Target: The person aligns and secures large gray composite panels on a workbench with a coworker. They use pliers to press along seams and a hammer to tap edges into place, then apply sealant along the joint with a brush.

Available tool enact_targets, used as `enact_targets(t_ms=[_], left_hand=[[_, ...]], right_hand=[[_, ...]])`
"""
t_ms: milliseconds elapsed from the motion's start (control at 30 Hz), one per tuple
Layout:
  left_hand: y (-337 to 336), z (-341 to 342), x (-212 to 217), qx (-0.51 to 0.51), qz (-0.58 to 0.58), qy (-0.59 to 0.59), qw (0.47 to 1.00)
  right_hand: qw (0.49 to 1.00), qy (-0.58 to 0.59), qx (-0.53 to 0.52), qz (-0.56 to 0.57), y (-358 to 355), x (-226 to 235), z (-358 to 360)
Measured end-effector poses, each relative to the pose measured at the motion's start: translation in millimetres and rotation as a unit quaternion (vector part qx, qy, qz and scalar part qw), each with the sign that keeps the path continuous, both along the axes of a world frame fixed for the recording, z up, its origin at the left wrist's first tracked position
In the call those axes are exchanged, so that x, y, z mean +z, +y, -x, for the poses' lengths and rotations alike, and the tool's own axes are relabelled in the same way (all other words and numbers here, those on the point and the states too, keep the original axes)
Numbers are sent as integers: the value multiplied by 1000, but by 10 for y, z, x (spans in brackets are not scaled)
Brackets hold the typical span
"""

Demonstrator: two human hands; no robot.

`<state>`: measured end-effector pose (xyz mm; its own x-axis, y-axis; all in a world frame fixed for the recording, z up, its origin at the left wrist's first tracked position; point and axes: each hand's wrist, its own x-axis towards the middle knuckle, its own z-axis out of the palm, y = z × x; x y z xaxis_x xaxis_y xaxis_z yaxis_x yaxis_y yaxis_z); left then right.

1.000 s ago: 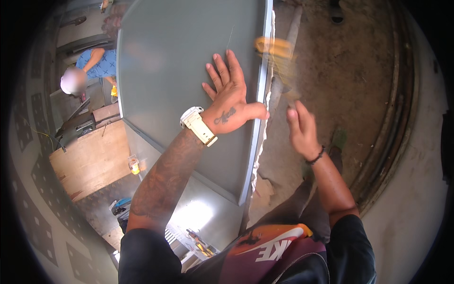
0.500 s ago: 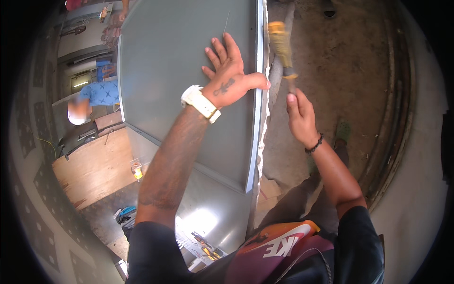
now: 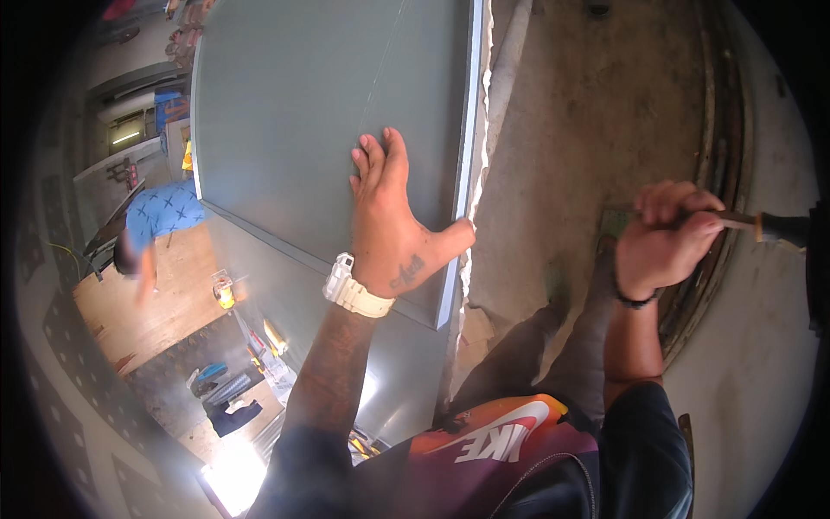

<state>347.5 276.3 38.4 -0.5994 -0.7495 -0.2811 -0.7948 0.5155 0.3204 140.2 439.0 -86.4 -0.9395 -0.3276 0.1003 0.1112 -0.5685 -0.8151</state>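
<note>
A large grey flat panel fills the middle, edged on its right by a pale metal strip. A ragged whitish line runs along that edge. My left hand lies on the panel near its right edge, fingers stretched forward and thumb spread to the edge. Out to the right, away from the panel, my right hand is closed around a hand tool with a slim shaft. Past a light ring, the tool thickens into a dark end at the picture's rim. Its kind is unclear.
At the left, a person in a blue patterned shirt bends over a plywood board. A yellow-labelled container and assorted tools sit below the panel. Long pipes run along the right wall over a brown floor.
My right hand has swung the tool from the panel edge out to the right. My left hand has slid nearer along the panel. The person at left now leans lower over the board.
</note>
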Motion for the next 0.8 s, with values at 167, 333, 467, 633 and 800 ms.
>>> enact_targets(t_ms=[167, 333, 467, 633, 800], left_hand=[[-211, 232, 105, -11, 37, 8, 999], [-219, 192, 40, -26, 43, 14, 999], [-185, 121, 3, -20, 50, 16, 998], [-118, 106, -25, -17, 48, 3, 999], [28, 25, -44, -8, 80, -16, 997]], right_hand=[[933, 38, 311, -179, -385, -407, -613], [992, -24, 124, 7, -354, -171, -543], [985, -22, 128, -112, -191, -91, -525], [902, 136, 335, -237, -286, -301, -801], [965, -79, 240, -73, 111, 24, -674]])
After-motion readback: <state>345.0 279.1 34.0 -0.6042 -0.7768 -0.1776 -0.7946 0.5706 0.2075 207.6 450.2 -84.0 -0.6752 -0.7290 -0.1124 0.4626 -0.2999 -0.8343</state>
